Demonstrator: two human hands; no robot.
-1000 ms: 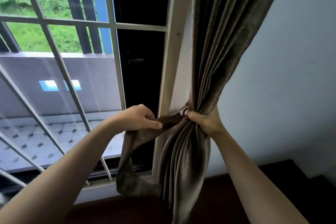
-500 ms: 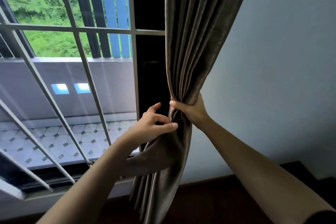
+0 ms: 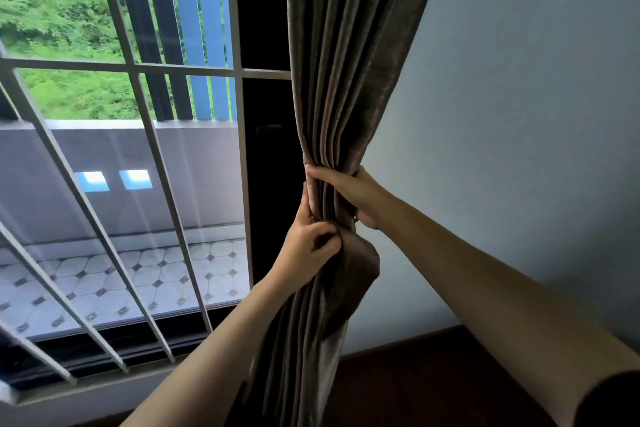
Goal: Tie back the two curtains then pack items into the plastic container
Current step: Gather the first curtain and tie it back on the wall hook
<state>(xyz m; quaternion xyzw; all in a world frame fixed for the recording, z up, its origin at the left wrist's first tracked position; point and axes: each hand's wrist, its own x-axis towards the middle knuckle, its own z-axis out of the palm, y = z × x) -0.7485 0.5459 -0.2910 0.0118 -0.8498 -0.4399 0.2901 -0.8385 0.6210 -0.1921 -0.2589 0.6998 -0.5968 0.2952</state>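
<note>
A brown pleated curtain (image 3: 349,73) hangs at the right side of the window, gathered into a narrow bunch at mid-height. My right hand (image 3: 349,189) wraps round the bunch from the right, thumb across its front. Just below, my left hand (image 3: 308,246) grips a fold of the same brown fabric (image 3: 356,263), which loops out to the right under the bunch. Whether that fold is a tie-back band or part of the curtain I cannot tell. No plastic container is in view.
White window bars (image 3: 145,121) cross the glass on the left, with a tiled balcony (image 3: 114,281) and greenery outside. A pale wall (image 3: 519,114) fills the right side. Dark wooden floor (image 3: 433,374) lies below.
My left hand has moved right and up against the bunch, pulling the loose fabric in with it. The right hand now wraps further round the gathered curtain.
</note>
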